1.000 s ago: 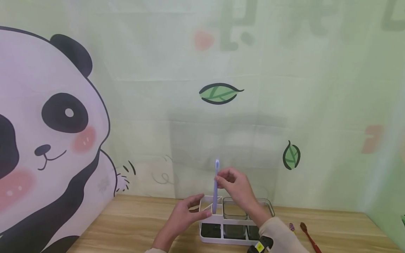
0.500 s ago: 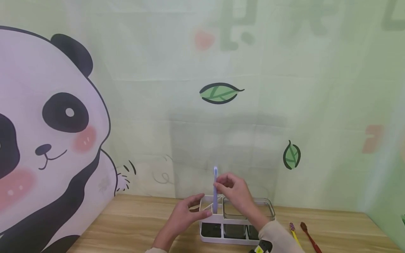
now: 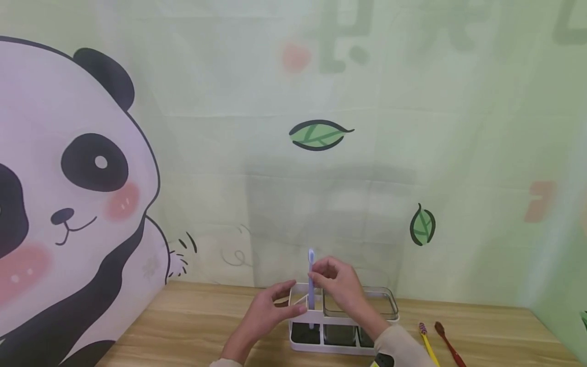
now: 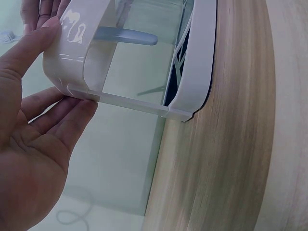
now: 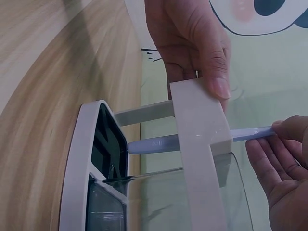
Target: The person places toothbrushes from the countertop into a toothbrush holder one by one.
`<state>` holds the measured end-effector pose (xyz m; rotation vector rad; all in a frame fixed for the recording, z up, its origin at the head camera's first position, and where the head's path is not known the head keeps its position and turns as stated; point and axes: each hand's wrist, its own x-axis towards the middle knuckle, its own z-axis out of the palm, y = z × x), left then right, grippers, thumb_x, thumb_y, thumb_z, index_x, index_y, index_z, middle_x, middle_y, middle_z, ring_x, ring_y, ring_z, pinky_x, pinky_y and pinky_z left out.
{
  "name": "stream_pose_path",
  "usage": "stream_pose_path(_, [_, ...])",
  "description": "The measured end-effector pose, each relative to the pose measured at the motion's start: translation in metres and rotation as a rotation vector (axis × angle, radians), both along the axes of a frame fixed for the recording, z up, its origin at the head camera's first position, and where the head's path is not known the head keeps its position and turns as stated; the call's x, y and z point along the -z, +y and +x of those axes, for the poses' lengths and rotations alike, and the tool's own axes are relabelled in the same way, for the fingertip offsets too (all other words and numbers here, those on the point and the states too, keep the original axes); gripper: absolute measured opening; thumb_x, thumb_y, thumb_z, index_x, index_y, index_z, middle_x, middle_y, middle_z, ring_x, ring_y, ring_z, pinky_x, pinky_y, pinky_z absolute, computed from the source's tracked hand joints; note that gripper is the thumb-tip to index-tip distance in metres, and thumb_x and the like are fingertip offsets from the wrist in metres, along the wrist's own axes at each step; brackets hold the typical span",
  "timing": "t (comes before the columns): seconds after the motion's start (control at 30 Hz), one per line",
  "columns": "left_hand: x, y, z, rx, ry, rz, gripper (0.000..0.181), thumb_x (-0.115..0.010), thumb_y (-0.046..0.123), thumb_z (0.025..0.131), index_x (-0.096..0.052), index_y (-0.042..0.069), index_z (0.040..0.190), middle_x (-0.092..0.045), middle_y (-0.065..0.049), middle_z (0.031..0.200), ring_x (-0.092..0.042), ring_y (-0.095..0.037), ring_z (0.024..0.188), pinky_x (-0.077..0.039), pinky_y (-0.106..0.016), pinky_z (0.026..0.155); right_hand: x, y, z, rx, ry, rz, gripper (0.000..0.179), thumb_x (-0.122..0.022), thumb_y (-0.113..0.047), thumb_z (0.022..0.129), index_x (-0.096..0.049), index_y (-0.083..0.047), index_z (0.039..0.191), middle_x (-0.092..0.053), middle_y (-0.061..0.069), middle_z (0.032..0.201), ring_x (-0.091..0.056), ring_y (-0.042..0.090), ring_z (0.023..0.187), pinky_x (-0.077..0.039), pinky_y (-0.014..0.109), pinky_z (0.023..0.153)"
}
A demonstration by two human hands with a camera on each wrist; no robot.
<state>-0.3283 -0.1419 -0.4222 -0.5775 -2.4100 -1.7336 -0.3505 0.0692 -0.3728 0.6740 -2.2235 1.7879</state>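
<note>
A white toothbrush holder (image 3: pixel 341 349) with a dark base stands on the wooden table. My right hand (image 3: pixel 341 285) pinches a light blue toothbrush (image 3: pixel 311 293) near its head, bristle end up. The brush passes down through a left compartment of the holder's top frame, and its handle end shows below that frame, close over the base in the right wrist view. My left hand (image 3: pixel 268 316) grips the left end of the top frame (image 4: pixel 72 53), thumb at the front and fingers behind. In the right wrist view, the left thumb (image 5: pixel 219 82) presses on the frame's corner.
A clear cup (image 3: pixel 382 300) sits in the holder's right part, partly behind my right forearm. To the right on the table lie a yellow toothbrush (image 3: pixel 427 342) and a red-brown toothbrush (image 3: pixel 449 344). A green panda-print backdrop (image 3: pixel 206 153) rises behind the table.
My right hand has moved down with the light blue toothbrush, which now reaches below the top frame. My left hand has kept its place on the holder.
</note>
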Motion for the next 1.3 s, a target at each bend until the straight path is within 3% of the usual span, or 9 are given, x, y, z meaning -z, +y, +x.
stream_pose_path(0.43, [-0.001, 0.000, 0.001, -0.003, -0.009, -0.002, 0.072, -0.086, 0.029, 0.092, -0.056, -0.004, 0.149, -0.059, -0.030, 0.144, -0.061, -0.050, 0.127, -0.057, -0.054, 0.101, 0.009, 0.002, 0.000, 0.005, 0.023, 0.061, 0.009, -0.078, -0.003, 0.096, -0.072, 0.000, 0.102, -0.074, 0.005, 0.094, -0.069, 0.020, 0.087, -0.060, 0.026, 0.077])
stream_pose_path(0.73, [0.000, 0.000, 0.000, -0.018, -0.007, -0.013, 0.072, -0.087, 0.029, 0.091, -0.057, -0.003, 0.148, -0.060, -0.029, 0.144, -0.061, -0.049, 0.128, -0.056, -0.054, 0.102, 0.010, 0.001, 0.001, -0.007, -0.014, 0.057, 0.010, -0.078, -0.003, 0.095, -0.071, 0.000, 0.103, -0.074, 0.006, 0.095, -0.069, 0.021, 0.089, -0.061, 0.028, 0.078])
stream_pose_path(1.3, [-0.001, 0.000, 0.000, -0.013, -0.018, -0.011, 0.072, -0.087, 0.030, 0.092, -0.057, -0.003, 0.148, -0.059, -0.029, 0.145, -0.061, -0.048, 0.128, -0.057, -0.053, 0.101, 0.012, 0.001, 0.001, -0.029, -0.003, 0.062, 0.011, -0.079, -0.003, 0.095, -0.071, 0.001, 0.102, -0.075, 0.008, 0.096, -0.071, 0.021, 0.092, -0.058, 0.024, 0.078])
